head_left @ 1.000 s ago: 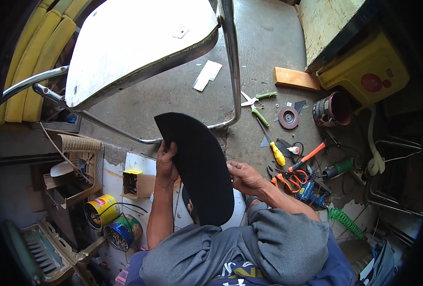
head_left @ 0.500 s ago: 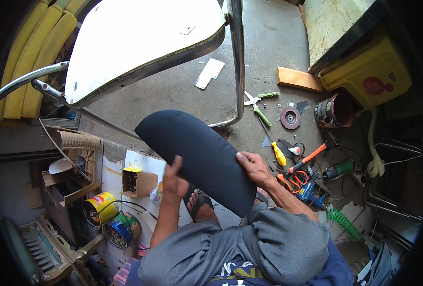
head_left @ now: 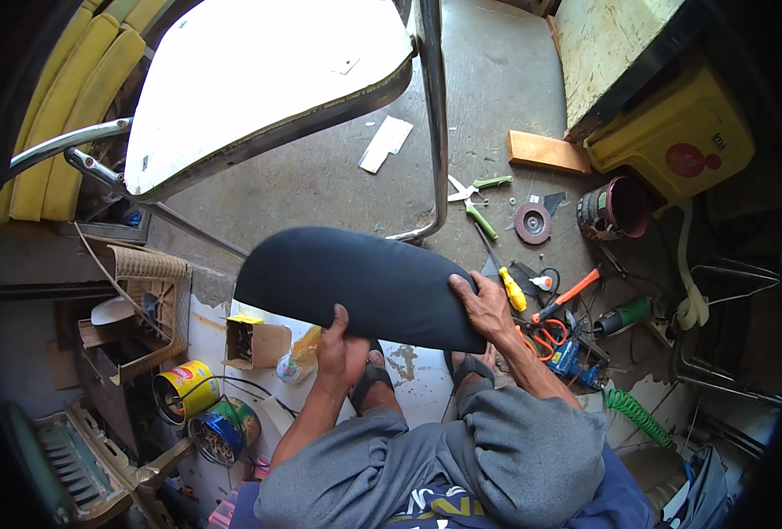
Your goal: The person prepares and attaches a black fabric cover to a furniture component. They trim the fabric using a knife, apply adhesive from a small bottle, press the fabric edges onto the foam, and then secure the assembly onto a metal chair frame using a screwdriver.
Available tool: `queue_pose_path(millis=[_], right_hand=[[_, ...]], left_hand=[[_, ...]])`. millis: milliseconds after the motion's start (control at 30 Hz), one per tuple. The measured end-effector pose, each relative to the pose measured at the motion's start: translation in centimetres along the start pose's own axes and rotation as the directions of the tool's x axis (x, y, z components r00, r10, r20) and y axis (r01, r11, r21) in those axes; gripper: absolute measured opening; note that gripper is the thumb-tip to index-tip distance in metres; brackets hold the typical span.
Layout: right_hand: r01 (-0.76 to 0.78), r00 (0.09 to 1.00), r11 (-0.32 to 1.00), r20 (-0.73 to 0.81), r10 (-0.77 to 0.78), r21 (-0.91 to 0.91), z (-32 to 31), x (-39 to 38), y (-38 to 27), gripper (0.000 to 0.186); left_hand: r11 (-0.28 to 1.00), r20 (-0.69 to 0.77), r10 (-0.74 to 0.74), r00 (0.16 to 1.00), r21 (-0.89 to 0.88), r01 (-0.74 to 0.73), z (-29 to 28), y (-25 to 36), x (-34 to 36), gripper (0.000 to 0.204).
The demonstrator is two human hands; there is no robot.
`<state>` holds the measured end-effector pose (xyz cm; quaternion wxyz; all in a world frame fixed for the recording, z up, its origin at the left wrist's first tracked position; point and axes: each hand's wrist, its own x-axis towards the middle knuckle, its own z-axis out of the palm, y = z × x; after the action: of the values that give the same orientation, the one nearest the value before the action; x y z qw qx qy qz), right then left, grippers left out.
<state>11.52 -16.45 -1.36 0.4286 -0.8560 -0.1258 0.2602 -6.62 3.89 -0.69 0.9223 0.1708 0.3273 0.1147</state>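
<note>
A black padded panel with rounded corners lies crosswise above my sandalled feet. My left hand grips its near edge left of middle, thumb on top, fingers mostly hidden beneath. My right hand holds its right end, thumb and fingertips on the upper face. Beyond the panel stands a metal chair frame with a white seat board. Just right of my right hand lie a yellow-handled screwdriver, orange-handled scissors, a hammer and a blue power tool.
Green-handled shears, a grinding disc, wood block, can and yellow plastic item occupy the right. Left are yellow pads, a wicker piece, cardboard box and cans. A green coiled hose lies low right.
The panel has swung from upright to nearly level. My right hand moved up along with its end; my left hand, loose half a second ago, grips the near edge again.
</note>
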Motion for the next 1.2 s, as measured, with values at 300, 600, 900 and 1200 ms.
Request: queue_pose_path(millis=[300,600,900,1200], right_hand=[[0.428,0.859,0.867,0.414,-0.302,-0.255,-10.6,3.4,-6.3,0.050],[0.504,0.655,0.773,-0.412,-0.633,-0.385,-5.6,3.5,-12.6,0.104],[0.269,0.956,0.917,-0.201,-0.215,0.295,-1.2,2.7,-9.4,0.064],[0.460,0.861,0.884,-0.288,-0.419,0.088,-0.2,1.2,-11.0,0.022]], left_hand=[[-0.316,0.722,0.177,0.669,0.685,-0.656,11.7,5.0,-3.7,0.042],[0.562,0.158,0.263,0.952,0.777,-0.284,12.4,5.2,3.8,0.035],[0.697,0.091,0.359,0.929,0.636,-0.332,9.1,-0.7,1.4,0.039],[-0.152,0.449,0.582,0.678,0.879,-0.452,12.9,2.8,2.0,0.075]])
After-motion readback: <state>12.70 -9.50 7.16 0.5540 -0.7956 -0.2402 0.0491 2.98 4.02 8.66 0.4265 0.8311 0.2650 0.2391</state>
